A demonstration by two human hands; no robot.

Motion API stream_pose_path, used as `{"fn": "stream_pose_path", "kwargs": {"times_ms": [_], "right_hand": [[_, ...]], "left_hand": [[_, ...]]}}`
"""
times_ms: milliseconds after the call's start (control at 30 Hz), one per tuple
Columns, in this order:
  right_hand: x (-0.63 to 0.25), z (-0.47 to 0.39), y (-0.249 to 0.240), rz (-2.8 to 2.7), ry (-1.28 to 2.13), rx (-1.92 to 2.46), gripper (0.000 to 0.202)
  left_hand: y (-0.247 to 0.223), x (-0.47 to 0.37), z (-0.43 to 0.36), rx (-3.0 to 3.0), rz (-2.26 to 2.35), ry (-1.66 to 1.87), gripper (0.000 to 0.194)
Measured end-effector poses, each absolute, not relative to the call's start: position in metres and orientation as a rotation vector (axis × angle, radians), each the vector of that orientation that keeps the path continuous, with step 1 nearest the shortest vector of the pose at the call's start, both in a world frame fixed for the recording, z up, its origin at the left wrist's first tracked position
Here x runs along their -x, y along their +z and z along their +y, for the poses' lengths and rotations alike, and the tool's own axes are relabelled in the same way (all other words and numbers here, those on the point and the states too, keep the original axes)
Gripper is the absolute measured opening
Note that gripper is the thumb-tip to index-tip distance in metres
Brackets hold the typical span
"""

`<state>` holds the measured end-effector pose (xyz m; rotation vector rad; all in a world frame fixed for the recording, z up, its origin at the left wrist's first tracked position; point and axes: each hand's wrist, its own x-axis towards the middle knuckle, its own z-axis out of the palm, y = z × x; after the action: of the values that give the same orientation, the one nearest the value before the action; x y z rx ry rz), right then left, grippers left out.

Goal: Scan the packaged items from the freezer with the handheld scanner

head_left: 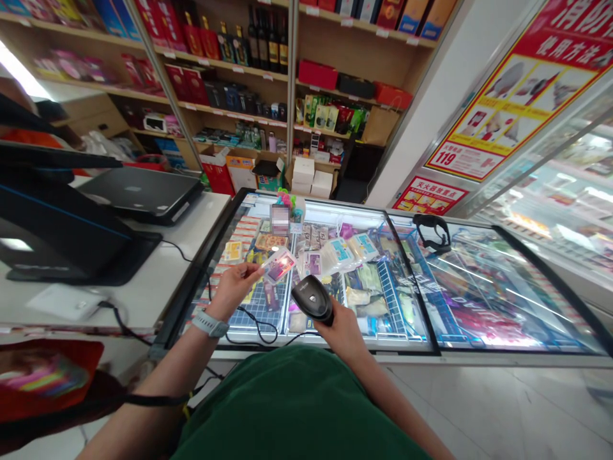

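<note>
Pinched between the fingers of my left hand point(234, 287) is a small clear-wrapped card packet point(278, 265), with a reddish glow on its face. My right hand point(343, 329) grips a black handheld scanner point(312, 298) by its handle; its head points toward the packet, with a gap between them. Both hands are over the glass top of a display freezer. Several plastic-wrapped packets point(339, 252) lie on the glass beyond the scanner. A small yellow-and-white packet point(233, 251) rests to the left, near another small purple-and-white packet point(313, 263).
Black cables point(261, 332) loop across the near glass. A black strap-like device point(432, 234) sits on the freezer's right part. At left, a white counter point(167, 255) bears a black terminal point(57, 223) and a scale-like device point(143, 188). Stocked shelves and boxes stand behind.
</note>
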<state>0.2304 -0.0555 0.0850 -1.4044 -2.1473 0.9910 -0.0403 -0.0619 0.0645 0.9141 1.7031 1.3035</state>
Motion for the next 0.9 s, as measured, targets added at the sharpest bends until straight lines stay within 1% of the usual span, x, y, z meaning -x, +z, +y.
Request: {"fn": "stream_pose_path", "kwargs": {"times_ms": [200,300,433,500,667,900], "right_hand": [[-0.227,-0.056,0.085,-2.130,1.018,1.424,0.021],[-0.227,-0.057,0.085,-2.098,1.034,1.416,0.025],[-0.232,-0.057,0.082,-2.048,1.025,1.438,0.029],[-0.237,-0.058,0.080,-2.005,1.042,1.464,0.030],[-0.250,-0.066,0.074,-1.863,1.040,1.584,0.033],[-0.266,-0.078,0.064,-1.725,0.935,1.755,0.041]], "left_hand": [[0.054,0.044,-0.060,-0.801,1.670,1.322,0.041],[0.039,0.051,-0.058,-0.673,1.658,1.329,0.039],[0.011,0.073,-0.051,-0.416,1.686,1.316,0.026],[-0.002,0.090,-0.045,-0.283,1.722,1.298,0.023],[-0.025,0.132,-0.023,-0.032,1.818,1.260,0.034],[-0.037,0.160,0.009,0.059,1.924,1.228,0.037]]}}
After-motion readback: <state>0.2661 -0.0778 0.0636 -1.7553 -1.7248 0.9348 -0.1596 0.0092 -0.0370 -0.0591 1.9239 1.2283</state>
